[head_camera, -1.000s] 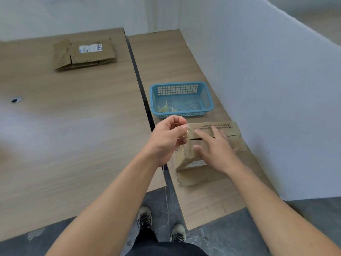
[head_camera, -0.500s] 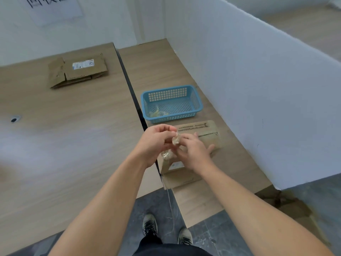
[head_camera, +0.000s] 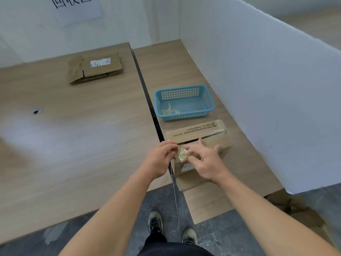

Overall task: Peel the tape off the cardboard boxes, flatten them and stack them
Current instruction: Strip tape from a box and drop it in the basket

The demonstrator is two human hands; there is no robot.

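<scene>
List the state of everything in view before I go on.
cardboard box, standing unflattened, top flaps ajar
tape wad, crumpled, pinched between both hands
left hand, pinching tape wad
right hand, pinching tape wad, other fingers spread
blue basket, holds crumpled tape scraps
flattened boxes, stacked on left table

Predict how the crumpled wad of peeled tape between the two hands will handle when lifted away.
Probably very light: the wad of tape is small and held by fingertips alone. Likely floppy, not springy: it is crumpled on itself. Possibly clingy: thin strands trail down from it, so it may stick to fingers rather than drop cleanly into the blue basket.
</scene>
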